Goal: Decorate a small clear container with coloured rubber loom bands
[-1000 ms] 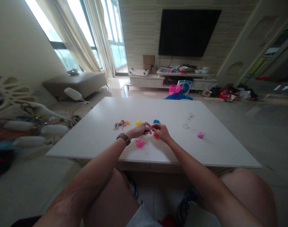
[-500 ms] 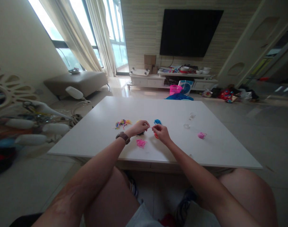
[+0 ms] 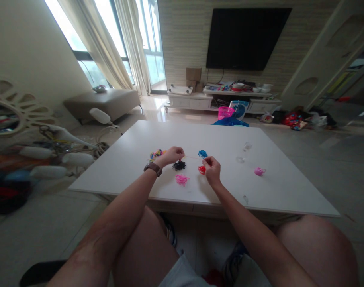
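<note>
A thin, pale rubber band [image 3: 194,158] is stretched between my two hands above the table. My left hand [image 3: 173,154] pinches one end, with a brown watch on its wrist. The other end is in the closed fingers of my right hand [image 3: 212,169]. Small piles of bands lie around them: black [image 3: 179,166] under my left hand, pink [image 3: 182,180] closer to me, blue [image 3: 202,154] just beyond my right fingers. A red pile [image 3: 202,170] is partly hidden by my right hand, and a mixed-colour pile [image 3: 157,154] lies behind my left wrist.
On the right of the white table [image 3: 277,191] are a small pink object [image 3: 259,171] and clear pieces [image 3: 240,159]. A lamp with white shades [image 3: 77,160] stands by the left edge. Beyond the far edge are a pink basket [image 3: 225,112] and a low cabinet [image 3: 188,102].
My hands have drawn apart from nearly touching, my right hand towards the right, and the band between them is now stretched long. The view has shifted slightly.
</note>
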`<state>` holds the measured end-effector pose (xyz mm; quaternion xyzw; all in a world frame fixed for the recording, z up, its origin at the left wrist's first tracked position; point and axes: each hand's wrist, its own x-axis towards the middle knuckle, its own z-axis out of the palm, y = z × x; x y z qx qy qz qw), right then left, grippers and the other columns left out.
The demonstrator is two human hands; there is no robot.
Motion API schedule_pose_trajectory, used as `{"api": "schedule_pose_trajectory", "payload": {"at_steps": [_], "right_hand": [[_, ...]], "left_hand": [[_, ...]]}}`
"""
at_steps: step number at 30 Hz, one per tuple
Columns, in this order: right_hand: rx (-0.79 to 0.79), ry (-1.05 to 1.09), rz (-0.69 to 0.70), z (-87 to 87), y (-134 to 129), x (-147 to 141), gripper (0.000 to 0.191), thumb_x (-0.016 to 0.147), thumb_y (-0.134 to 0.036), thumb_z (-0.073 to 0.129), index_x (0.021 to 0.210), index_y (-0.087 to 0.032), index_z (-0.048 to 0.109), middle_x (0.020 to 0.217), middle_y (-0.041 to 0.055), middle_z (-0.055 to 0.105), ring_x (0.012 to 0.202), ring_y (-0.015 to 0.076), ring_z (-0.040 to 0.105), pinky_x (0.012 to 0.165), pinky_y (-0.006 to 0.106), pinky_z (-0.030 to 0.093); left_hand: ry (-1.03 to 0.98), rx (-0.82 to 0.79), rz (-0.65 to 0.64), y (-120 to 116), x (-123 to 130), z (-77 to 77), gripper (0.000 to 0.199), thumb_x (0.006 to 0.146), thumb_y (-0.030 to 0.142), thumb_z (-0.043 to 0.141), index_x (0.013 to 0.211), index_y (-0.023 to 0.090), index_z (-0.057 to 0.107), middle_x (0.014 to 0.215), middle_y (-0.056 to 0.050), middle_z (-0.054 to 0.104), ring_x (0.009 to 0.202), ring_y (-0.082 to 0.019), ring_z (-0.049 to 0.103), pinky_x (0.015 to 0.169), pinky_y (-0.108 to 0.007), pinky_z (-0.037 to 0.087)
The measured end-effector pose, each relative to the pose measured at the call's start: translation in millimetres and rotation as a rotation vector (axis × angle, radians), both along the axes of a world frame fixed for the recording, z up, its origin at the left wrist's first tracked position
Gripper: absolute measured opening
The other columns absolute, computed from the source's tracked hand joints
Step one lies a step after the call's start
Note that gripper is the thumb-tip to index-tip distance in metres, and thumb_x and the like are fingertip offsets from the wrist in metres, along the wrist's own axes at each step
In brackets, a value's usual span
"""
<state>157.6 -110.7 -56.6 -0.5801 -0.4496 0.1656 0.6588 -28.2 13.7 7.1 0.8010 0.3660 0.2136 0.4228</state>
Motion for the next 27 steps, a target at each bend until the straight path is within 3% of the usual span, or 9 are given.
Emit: {"api": "schedule_pose_trajectory", "payload": {"at_steps": [2,5,9,14,21,27], "right_hand": [[0.013,0.0,-0.052,0.7,-1,-4,0.018,0.084,-0.034,0.061,0.074,-0.019,0.061,0.068,0.0003,0.06,0.064,0.0165,0.054,0.062,0.029,0.043],[0.01,-0.065,0.011,3.6,-2,-16,0.018,0.086,-0.034,0.061,0.076,-0.019,0.061,0.07,0.0004,0.062,0.065,0.0163,0.055,0.063,0.029,0.043],[0.044,-0.161,0.086,9.6,-3,-31,0.017,0.089,-0.033,0.06,0.079,-0.019,0.063,0.074,0.001,0.064,0.069,0.0163,0.058,0.068,0.03,0.045],[0.049,-0.214,0.147,9.1,-7,-27,0.015,0.089,-0.032,0.06,0.082,-0.02,0.064,0.076,0.0015,0.066,0.071,0.0169,0.061,0.071,0.03,0.048],[-0.01,-0.255,0.213,-4.0,-14,-22,0.016,0.089,-0.033,0.061,0.081,-0.02,0.065,0.077,0.0029,0.067,0.07,0.0176,0.061,0.068,0.031,0.048],[-0.051,-0.424,0.396,-18.0,-22,-35,0.013,0.09,-0.027,0.06,0.08,-0.021,0.065,0.077,0.0021,0.065,0.072,0.0167,0.057,0.069,0.03,0.046]], "left_hand": [[-0.007,0.02,0.018,3,-2,-1.2,0.008,0.071,0.016,0.054,0.067,0.014,0.061,0.058,0.0,0.058,0.056,-0.012,0.052,0.056,-0.023,0.038],[-0.021,0.048,-0.099,-3,5,-5.0,0.009,0.074,0.021,0.058,0.07,0.014,0.062,0.059,0.0,0.058,0.057,-0.011,0.05,0.056,-0.022,0.037],[-0.115,-0.076,-0.219,-15,15,-8.0,0.015,0.077,0.027,0.061,0.08,0.013,0.065,0.063,0.0,0.059,0.058,-0.01,0.049,0.055,-0.021,0.036],[-0.288,-0.332,-0.099,-10,6,-4.4,0.018,0.078,0.021,0.056,0.089,0.011,0.065,0.063,0.0,0.056,0.052,-0.008,0.045,0.051,-0.021,0.031],[-0.382,-0.482,0.118,-3,-8,1.8,0.022,0.069,0.006,0.056,0.089,0.011,0.064,0.068,-0.003,0.064,0.057,-0.008,0.054,0.054,-0.02,0.039],[-0.443,-0.556,0.102,-3,-11,0.2,0.028,0.07,-0.002,0.056,0.094,0.011,0.06,0.087,-0.011,0.073,0.074,-0.014,0.069,0.072,-0.026,0.052]]}}
